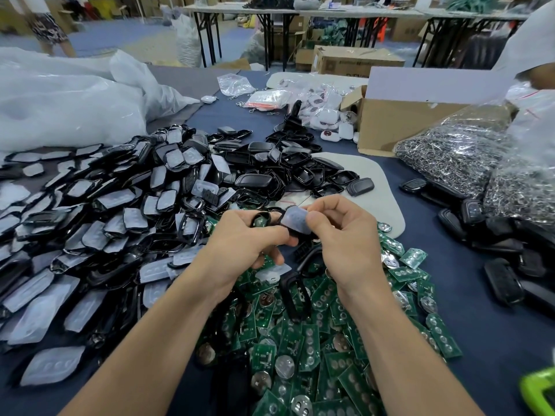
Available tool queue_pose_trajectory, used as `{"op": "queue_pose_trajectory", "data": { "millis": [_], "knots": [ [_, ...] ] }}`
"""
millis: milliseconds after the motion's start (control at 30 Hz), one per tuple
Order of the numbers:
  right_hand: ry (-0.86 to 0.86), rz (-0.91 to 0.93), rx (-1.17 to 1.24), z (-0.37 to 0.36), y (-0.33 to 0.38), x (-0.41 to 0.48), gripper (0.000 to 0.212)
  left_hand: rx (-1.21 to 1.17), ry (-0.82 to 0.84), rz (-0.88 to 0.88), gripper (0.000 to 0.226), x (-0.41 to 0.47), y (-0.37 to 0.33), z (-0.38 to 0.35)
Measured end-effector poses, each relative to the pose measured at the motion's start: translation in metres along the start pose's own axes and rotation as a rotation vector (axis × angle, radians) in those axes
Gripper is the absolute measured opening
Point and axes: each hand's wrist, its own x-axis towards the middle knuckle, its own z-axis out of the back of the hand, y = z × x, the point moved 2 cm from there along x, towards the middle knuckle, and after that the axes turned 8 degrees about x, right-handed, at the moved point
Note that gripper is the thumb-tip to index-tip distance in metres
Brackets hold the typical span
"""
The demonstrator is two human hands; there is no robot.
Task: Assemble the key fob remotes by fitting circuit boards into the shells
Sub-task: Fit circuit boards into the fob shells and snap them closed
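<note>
Above the worktop [450, 295], the left hand [246, 238] and right hand [348, 235] each keep a narrow grip on one black key fob shell [282, 220], the right thumb pressing its translucent button pad [295, 220]. The shell looks light, with a stiff frame and a soft pad, so the rim is the best place to hold it. Loose shells [120, 211] and green circuit boards [300, 340] lie heaped beneath, too many to count.

light: bright, even, prob overhead | shadows: soft | glare: on plastic bags [69, 94] | blur: bg + edges | distortion: wide-angle bowing at edges
</note>
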Motion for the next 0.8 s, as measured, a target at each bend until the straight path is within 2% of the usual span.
{"op": "queue_pose_trajectory", "data": {
  "millis": [167,400,667,800],
  "knots": [
    [-0.048,0.005,0.037,0.002,-0.001,0.001,0.024,-0.013,0.000,0.006,0.022,0.001,0.001,-0.001],
    [-0.161,-0.031,-0.059,0.002,-0.006,-0.001,0.015,-0.033,-0.017,-0.005,0.021,0.002,0.002,-0.006],
    [-0.104,-0.033,-0.015,-0.001,0.002,0.001,0.029,-0.048,-0.018,0.023,0.013,0.003,0.003,-0.005],
    [-0.069,0.082,-0.208,0.004,0.008,-0.001,0.026,-0.039,-0.029,0.042,0.011,0.003,0.005,-0.003]
  ]
}}
